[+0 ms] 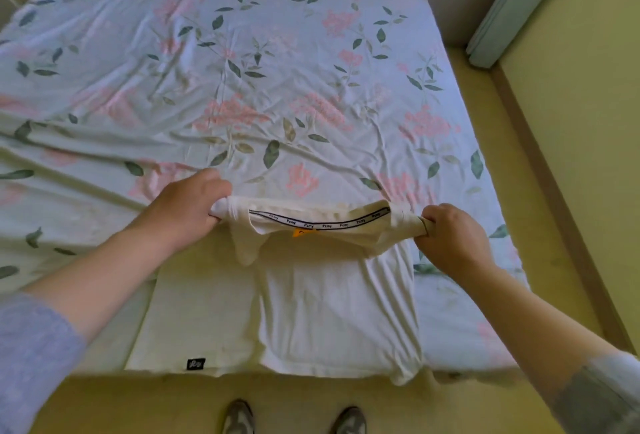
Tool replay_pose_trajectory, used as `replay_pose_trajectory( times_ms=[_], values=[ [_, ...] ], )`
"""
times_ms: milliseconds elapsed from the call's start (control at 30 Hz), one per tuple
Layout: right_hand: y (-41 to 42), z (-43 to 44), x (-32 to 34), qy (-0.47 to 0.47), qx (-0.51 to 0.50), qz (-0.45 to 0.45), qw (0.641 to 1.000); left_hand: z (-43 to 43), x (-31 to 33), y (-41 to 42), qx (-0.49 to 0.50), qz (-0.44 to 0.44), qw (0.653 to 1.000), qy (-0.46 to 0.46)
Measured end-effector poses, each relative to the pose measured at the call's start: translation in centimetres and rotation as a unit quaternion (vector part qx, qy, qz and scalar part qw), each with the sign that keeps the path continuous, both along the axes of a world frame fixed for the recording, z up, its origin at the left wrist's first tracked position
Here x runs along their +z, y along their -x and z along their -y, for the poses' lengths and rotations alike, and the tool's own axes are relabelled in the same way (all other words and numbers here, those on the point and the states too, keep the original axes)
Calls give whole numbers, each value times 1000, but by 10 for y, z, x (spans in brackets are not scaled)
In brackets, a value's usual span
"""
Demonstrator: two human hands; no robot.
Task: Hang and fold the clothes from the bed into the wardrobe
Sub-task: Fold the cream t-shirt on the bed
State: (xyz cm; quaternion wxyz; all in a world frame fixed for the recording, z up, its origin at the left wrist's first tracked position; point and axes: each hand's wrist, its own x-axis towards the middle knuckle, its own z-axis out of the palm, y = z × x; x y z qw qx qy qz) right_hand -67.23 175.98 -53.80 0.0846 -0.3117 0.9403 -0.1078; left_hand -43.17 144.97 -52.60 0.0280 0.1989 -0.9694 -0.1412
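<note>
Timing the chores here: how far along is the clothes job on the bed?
Done, apparently: the floral sheet shows no other garments. In hand: the left hand and right hand each hold a bunched shoulder of the white T-shirt, its collar raised and its hem flat on the sheet. Left: folding it and putting it away.

t-shirt (332,302): cream cloth, soft knit look, matt, creased
neck tape (320,225): woven band, printed lettering, matt
hem label (195,363): black woven patch
bed sheet (242,70): thin floral-print cloth, matt, wrinkled
sleeve (31,347): grey-blue cloth, matt
floor (138,406): smooth, matt
</note>
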Motion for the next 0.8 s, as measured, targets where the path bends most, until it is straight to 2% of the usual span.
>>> replay_pose_trajectory(
  times_ms=[100, 167, 300, 367, 467, 633, 800],
  values=[
    [-42, -30, -6, 5, -11, 9, 1000, -29, -12, -39, -10, 9, 1000, -3],
    [-75, -54, -23, -24, -15, 34, 999, -54, -36, -71, -17, 43, 999, -18],
    [-126, -88, -78, -131, -31, 179, 975, -98, -112, -125, 21, 244, 966, -82],
    [-137, -94, -101, -133, -59, 229, 963, -107, -138, -139, 78, 289, 942, -150],
    [-140, -88, -120, -111, -107, 257, 954, -108, -154, -143, 157, 243, 930, -225],
    [-124, -66, -132, -51, -185, 251, 949, -92, -154, -123, 261, 141, 928, -227],
    [-102, -43, -145, -3, -265, 291, 919, -71, -162, -100, 354, 159, 883, -264]
  ],
)
